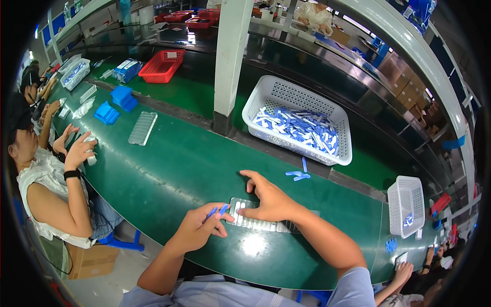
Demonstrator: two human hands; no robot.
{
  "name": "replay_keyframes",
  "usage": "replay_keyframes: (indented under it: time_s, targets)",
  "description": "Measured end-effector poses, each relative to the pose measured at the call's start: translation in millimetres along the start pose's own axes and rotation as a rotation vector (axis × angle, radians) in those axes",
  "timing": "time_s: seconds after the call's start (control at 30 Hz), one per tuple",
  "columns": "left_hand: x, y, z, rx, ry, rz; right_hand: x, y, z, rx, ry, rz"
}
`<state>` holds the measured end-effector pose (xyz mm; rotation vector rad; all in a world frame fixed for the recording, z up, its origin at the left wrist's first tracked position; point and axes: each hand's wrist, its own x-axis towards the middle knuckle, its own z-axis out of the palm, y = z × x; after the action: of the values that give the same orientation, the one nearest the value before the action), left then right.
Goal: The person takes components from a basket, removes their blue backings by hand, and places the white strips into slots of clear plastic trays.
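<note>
My left hand (197, 230) is closed around a few small blue plastic sticks (219, 211), their ends poking out past the fingers. It is beside the left end of a clear slotted plastic tray (255, 223) on the green table. Over that tray reaches my right hand (268, 198), its index finger raised and apart from the thumb. The thumb tip touches or hovers by a white stick (238, 206) in the tray's left slots; I cannot tell which. My right hand and forearm hide part of the tray. Several loose blue sticks (298, 175) lie beyond it.
A large white basket (255, 100) of blue and white sticks stands behind the tray, right of a white post (231, 61). Another white basket (404, 197) is at right. At left are another clear tray (142, 128), blue stacks (123, 97), a red basket (158, 71) and a seated co-worker (61, 204).
</note>
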<state>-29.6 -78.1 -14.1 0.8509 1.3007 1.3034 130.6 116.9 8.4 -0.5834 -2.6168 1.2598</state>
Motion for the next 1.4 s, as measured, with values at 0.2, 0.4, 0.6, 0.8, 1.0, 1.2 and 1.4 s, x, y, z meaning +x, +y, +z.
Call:
replay_keyframes:
  time_s: [0.2,0.4,0.6,0.8,1.0,1.2,1.4]
  targets:
    - [-2,5,1,0.074,-0.022,-0.003,-12,-22,21,0.285,0.070,-0.110]
    - [-2,3,4,0.075,-0.053,0.053,-18,-10,10,0.496,0.067,0.016]
    - [-1,-1,2,0.029,0.056,0.058,-22,12,-16,0.281,-0.122,0.061]
    - [2,3,-6,-0.089,0.051,-0.067,-25,-13,2,-0.148,0.086,-0.124]
    - [0,10,-5,-0.102,0.066,-0.099,-19,-28,-4,-0.038,0.148,-0.138]
    - [-2,9,-3,0.060,-0.163,-0.054,-17,-44,22,0.278,0.011,-0.182]
    - [-5,9,-8,-0.009,-0.061,-0.102,-9,-22,-12,0.823,0.208,0.245]
